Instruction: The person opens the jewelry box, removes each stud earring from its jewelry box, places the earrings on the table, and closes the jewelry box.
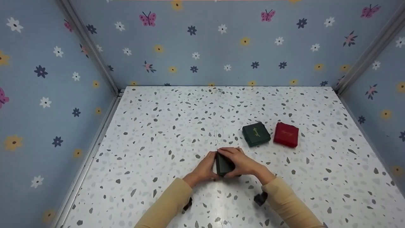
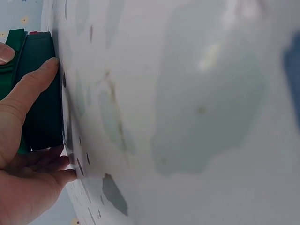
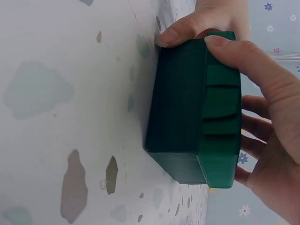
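Observation:
A dark green box (image 1: 223, 165) with a brighter green lid stands on the table near the front middle, between both hands. My left hand (image 1: 204, 167) holds it by the lower part, with the thumb lying along its dark side (image 2: 44, 103) in the left wrist view and the fingers at another side near the tabletop. From the right, my right hand (image 1: 243, 161) grips the lid (image 3: 221, 110), thumb on its pleated edge and fingers over the top. The box's underside is hidden.
Behind and right of the hands lie a second green box (image 1: 256, 134) with gold lettering and a red box (image 1: 286, 135). Speckled white tabletop (image 1: 164, 126) surrounds them, bounded by flowered blue walls (image 1: 208, 47). A small black device (image 1: 260, 199) sits by the right sleeve.

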`<state>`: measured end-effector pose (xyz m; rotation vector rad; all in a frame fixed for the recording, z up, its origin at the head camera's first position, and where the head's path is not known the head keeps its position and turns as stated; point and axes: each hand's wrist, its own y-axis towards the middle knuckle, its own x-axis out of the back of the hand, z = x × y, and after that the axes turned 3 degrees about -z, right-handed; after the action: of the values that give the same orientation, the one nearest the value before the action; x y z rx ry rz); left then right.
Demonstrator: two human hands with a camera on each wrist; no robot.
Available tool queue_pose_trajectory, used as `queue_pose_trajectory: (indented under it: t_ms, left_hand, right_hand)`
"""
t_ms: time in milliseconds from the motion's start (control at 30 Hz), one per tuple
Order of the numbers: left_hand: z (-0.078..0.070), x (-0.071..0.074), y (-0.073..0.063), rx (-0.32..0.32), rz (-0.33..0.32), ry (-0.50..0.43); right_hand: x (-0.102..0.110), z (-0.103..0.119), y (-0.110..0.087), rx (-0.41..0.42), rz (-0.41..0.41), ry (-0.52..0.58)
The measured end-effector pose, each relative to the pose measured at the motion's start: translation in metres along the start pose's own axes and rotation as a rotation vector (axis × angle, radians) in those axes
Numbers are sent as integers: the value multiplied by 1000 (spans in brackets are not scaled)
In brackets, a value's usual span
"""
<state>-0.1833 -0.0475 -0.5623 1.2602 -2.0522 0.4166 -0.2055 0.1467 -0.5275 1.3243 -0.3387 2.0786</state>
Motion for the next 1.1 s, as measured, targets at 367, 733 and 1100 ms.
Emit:
queue_pose_trajectory:
  t_ms: [367,733,1100]
  left_hand:
    - [-1,0,0,33,23,5]
    - [2,1,-2,-32,1,-25]
    - [0,5,-1,-5,61,-21]
  right_hand:
    - [-2,-1,-1,27,-14,-3]
    - [-6,-3,1,4,33,-12]
    - [-8,-6,1,35,38,-20]
